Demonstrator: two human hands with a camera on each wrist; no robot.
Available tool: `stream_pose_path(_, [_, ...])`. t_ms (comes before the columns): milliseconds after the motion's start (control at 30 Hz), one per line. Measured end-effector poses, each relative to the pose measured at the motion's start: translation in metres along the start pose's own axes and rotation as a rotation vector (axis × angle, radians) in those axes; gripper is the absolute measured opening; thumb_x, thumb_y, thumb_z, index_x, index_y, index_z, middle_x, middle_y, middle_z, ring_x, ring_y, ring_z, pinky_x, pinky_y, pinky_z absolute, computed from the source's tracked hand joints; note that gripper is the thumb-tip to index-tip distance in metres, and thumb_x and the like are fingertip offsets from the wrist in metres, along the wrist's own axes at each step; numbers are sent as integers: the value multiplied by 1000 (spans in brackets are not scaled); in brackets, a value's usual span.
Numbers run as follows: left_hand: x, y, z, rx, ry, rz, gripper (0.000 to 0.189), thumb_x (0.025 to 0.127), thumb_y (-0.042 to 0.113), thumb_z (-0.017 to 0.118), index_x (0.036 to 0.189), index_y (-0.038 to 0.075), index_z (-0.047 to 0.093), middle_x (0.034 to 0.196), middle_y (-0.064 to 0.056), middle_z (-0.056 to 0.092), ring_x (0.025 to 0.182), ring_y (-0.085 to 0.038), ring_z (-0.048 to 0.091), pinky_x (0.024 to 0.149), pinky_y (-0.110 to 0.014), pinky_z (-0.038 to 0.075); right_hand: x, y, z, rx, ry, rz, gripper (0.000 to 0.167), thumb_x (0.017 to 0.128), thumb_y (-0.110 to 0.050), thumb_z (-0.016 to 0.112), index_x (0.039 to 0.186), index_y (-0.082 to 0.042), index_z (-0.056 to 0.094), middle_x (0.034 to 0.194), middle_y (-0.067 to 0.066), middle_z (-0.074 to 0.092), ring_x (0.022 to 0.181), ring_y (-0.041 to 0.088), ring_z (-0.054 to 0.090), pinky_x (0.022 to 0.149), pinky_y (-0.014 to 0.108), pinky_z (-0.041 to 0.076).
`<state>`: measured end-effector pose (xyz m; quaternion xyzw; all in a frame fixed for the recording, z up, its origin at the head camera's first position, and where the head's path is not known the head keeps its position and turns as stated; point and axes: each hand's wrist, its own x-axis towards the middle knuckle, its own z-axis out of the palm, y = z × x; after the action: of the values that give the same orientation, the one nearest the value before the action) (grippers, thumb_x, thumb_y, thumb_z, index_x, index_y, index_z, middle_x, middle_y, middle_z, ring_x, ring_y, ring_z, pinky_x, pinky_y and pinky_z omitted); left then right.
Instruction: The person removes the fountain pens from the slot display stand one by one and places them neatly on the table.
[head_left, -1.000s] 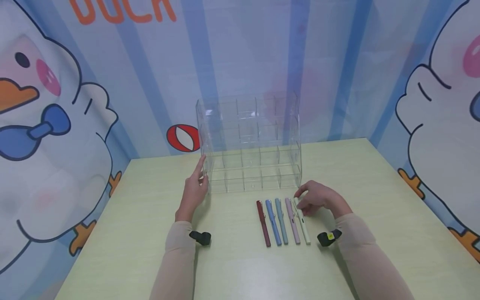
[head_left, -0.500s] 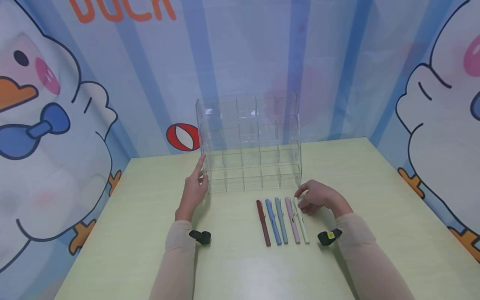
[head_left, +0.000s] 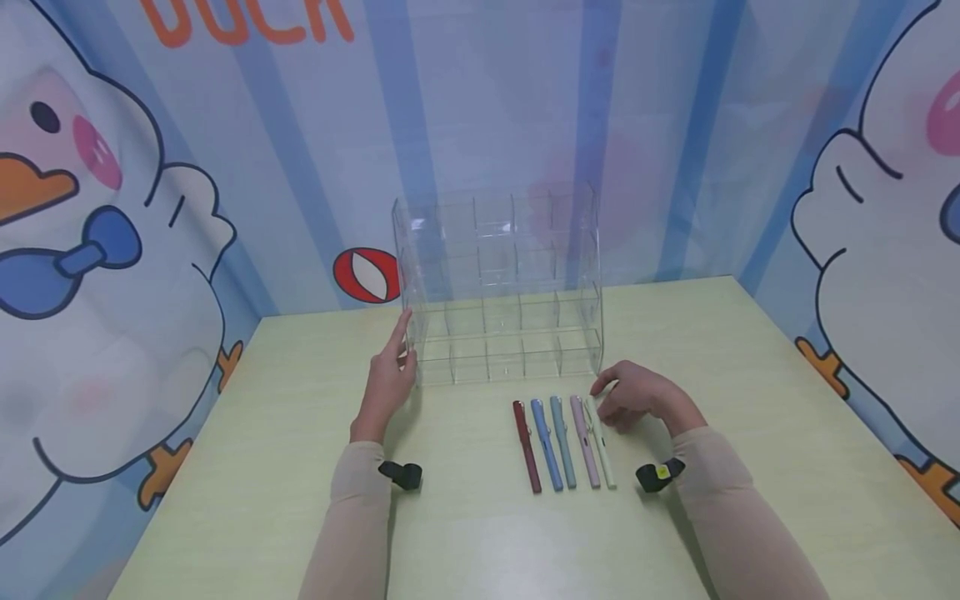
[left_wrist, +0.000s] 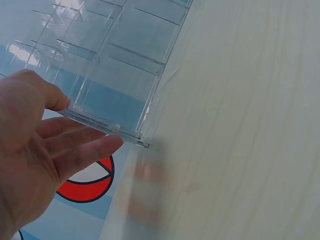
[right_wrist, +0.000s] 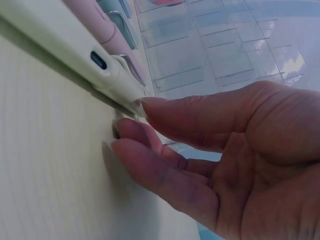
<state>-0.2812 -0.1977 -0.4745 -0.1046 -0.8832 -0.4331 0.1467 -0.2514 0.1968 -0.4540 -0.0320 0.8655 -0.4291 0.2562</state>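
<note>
A clear acrylic organizer (head_left: 504,358) with tiered compartments stands at the back of the table. My left hand (head_left: 390,383) holds its left side panel, thumb on one face and fingers on the other in the left wrist view. My right hand (head_left: 633,396) is at the cap end of a white pen (right_wrist: 65,45), thumb tip right at its end, other fingertips low over the table with a gap below the thumb. The white pen lies rightmost in a row, beside a pink pen (head_left: 586,442), a teal pen (head_left: 563,442), a blue pen (head_left: 547,444) and a dark red pen (head_left: 527,446).
The pale wooden table (head_left: 465,533) carries everything. Behind it hangs a blue striped curtain (head_left: 495,100) printed with cartoon ducks. A black wrist camera (head_left: 402,475) sits on the left sleeve, another wrist camera (head_left: 658,474) on the right.
The white pen has shifted slightly left, closer to the pink pen, and its cap end shows more clear of my right fingers. My left hand and the organizer have not moved.
</note>
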Motion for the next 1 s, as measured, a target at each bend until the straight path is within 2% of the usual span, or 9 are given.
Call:
stream_pose_path(300, [-5, -4, -7, 4, 1, -7, 71, 103, 7, 49, 160, 38, 20, 156, -19, 37, 126, -39, 55, 100, -50, 50, -1, -3, 1, 51, -22, -24, 35, 88, 4, 62, 123, 9, 59, 87, 18, 69, 72, 25, 69, 67, 40, 61])
stream_pose_path(467, [-10, -4, -11, -3, -1, -4, 69, 104, 8, 48, 160, 36, 20, 157, -19, 36, 126, -40, 55, 101, -51, 49, -3, -1, -1, 74, -11, -30, 37, 88, 3, 63, 124, 9, 58, 87, 19, 68, 72, 26, 69, 67, 41, 61])
stream_pose_path(567, [-14, -3, -12, 3, 5, -14, 68, 104, 8, 48, 161, 32, 20, 155, -21, 38, 124, -40, 56, 101, -52, 49, -4, -1, -2, 106, -21, -51, 38, 89, 3, 62, 125, 11, 56, 91, 21, 67, 75, 28, 69, 68, 42, 61])
stream_pose_path(667, [-16, -2, -13, 20, 13, -14, 69, 104, 8, 48, 161, 33, 19, 153, -22, 40, 123, -40, 58, 101, -52, 48, -6, -3, -4, 136, -16, -74, 38, 90, 3, 60, 127, 12, 54, 97, 24, 65, 80, 31, 69, 69, 44, 61])
stream_pose_path(833, [-16, 3, -9, 33, 33, -23, 71, 105, 9, 47, 160, 40, 15, 153, -19, 43, 124, -39, 57, 103, -52, 47, -11, -6, -6, 123, 17, -168, 38, 96, -3, 57, 130, 13, 51, 106, 26, 63, 90, 35, 68, 75, 44, 61])
stream_pose_path(1000, [-23, 9, -4, 40, 76, -23, 67, 105, 10, 47, 162, 29, 18, 147, -23, 48, 123, -42, 57, 99, -56, 49, -11, -9, -2, 94, 102, -321, 35, 99, -6, 56, 128, 13, 53, 105, 24, 62, 93, 35, 68, 79, 44, 60])
